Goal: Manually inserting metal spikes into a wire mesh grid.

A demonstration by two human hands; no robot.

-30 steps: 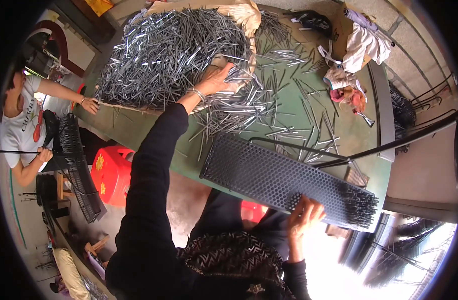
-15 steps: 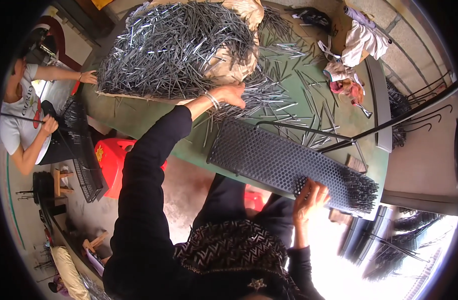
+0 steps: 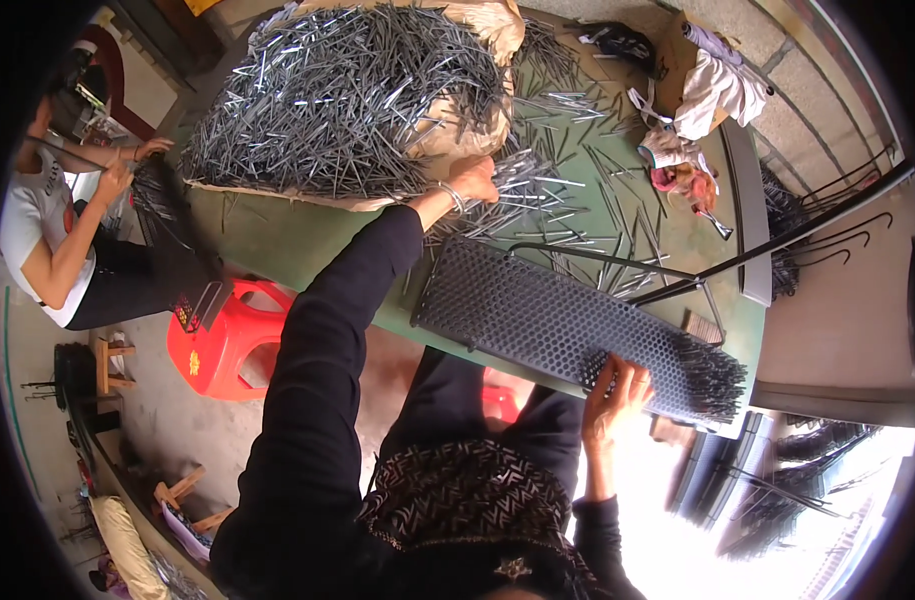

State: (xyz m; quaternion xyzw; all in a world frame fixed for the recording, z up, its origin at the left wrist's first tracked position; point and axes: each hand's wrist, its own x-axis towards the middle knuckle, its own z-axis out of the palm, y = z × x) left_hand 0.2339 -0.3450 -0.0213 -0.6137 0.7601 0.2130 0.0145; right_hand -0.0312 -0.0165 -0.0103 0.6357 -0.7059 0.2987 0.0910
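A large heap of thin dark metal rods [image 3: 317, 100] lies on brown paper. At the heap's near right edge, my left hand [image 3: 474, 180] is closed on some of the rods; its fingertips are partly hidden. In front of me a long black perforated panel [image 3: 537, 310] slants across the table's near edge, its right end filled with upright rods [image 3: 715, 380]. My right hand [image 3: 617, 396] is curled at the panel's near edge, left of those rods, with small rod ends showing between its fingers.
Loose rods are scattered over the green table [image 3: 247, 235]. A black bar frame [image 3: 697, 276] extends right from the panel. Cloths [image 3: 722, 95] and a cardboard box lie at the far right. At left, another person [image 3: 62, 230] works near a red plastic stool [image 3: 222, 345].
My left hand has shifted slightly right and its thumb has drawn in. My right hand stays at the panel. The other person has raised their hands closer together; their dark panel has moved.
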